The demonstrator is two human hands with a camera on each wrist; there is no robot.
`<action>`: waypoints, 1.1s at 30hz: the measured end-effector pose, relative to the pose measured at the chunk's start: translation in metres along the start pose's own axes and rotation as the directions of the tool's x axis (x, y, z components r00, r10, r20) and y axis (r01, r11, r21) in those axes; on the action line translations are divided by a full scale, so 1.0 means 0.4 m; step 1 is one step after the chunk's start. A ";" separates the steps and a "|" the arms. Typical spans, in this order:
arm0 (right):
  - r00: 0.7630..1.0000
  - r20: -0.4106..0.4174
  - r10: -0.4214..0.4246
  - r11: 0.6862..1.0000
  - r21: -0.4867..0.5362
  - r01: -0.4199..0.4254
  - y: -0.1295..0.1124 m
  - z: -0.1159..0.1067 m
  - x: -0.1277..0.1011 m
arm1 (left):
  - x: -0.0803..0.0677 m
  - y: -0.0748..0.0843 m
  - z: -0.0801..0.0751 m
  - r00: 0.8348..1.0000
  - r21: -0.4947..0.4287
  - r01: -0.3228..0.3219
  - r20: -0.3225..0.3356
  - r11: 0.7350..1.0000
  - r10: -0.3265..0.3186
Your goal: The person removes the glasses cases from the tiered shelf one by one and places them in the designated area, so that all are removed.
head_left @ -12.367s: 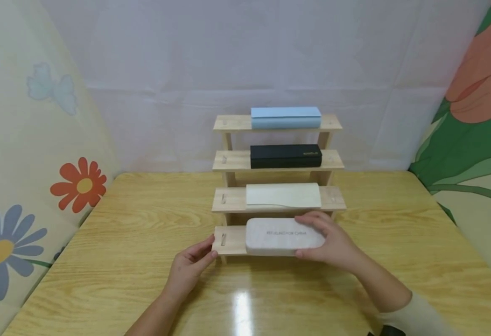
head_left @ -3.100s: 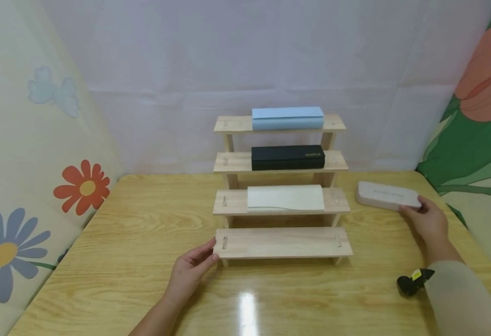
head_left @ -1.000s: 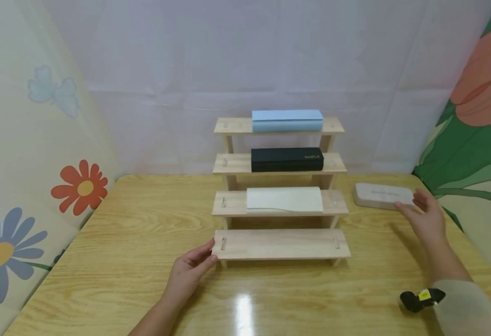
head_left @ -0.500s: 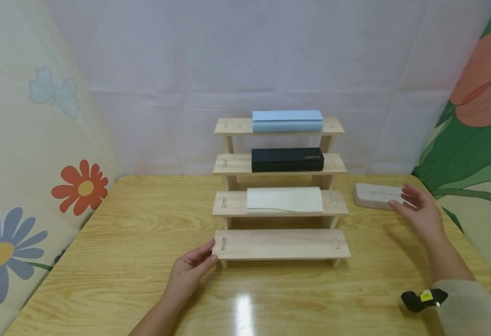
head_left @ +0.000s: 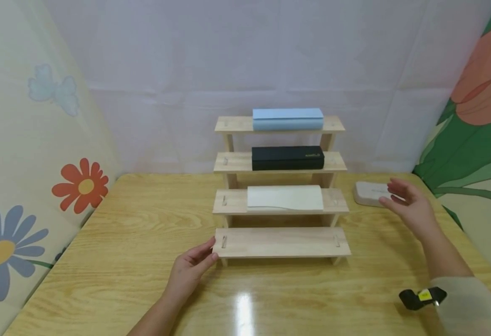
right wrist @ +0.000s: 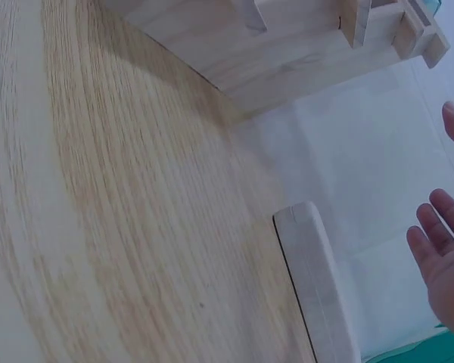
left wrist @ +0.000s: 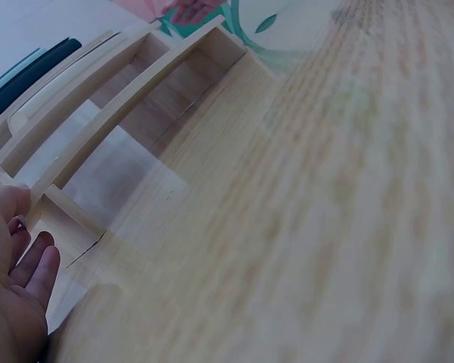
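Observation:
A four-step wooden rack (head_left: 281, 242) stands mid-table; its lowest step is bare. Above it lie a cream case (head_left: 285, 198), a black case (head_left: 287, 158) and a light blue case (head_left: 287, 118), one per step. A pale grey case (head_left: 369, 193) (right wrist: 314, 283) lies flat on the table right of the rack. My right hand (head_left: 409, 205) (right wrist: 446, 257) hovers open just in front of that case, holding nothing. My left hand (head_left: 191, 268) (left wrist: 11, 280) rests against the left end of the lowest step, fingers relaxed.
The wooden table (head_left: 123, 242) is hemmed in by a pale backdrop and flower-printed panels at left (head_left: 39, 196) and right (head_left: 472, 140). A black wrist strap (head_left: 419, 297) sits on my right forearm.
The pale grey case went from the lowest step to the table at right. My right hand has let go of it and drifted slightly left; the left hand has stayed put.

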State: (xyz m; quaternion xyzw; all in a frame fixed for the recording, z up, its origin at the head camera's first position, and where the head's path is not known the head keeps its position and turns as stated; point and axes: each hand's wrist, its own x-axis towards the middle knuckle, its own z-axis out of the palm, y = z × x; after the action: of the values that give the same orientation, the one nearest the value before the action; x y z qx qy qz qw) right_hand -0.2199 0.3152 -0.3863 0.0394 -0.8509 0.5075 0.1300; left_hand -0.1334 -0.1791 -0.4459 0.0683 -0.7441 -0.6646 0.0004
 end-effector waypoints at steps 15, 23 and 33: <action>0.994 0.045 -0.098 0.992 0.084 0.094 -0.066 0.053 0.001 | -0.002 -0.001 -0.002 1.000 -0.010 -0.013 0.001 1.000 0.013; 0.990 0.104 -0.091 0.995 0.053 0.086 -0.097 0.073 -0.002 | -0.001 -0.001 -0.003 1.000 -0.005 -0.002 -0.002 1.000 0.002; 0.982 0.160 -0.102 0.994 0.059 0.093 -0.123 0.100 -0.004 | 0.002 -0.006 -0.001 1.000 -0.028 -0.005 0.001 1.000 0.005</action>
State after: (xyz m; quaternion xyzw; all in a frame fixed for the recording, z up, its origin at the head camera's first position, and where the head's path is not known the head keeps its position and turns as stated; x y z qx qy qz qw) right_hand -0.2160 0.2565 -0.3629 0.1258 -0.8423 0.5173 0.0837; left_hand -0.1340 -0.1797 -0.4482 0.0659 -0.7348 -0.6751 0.0025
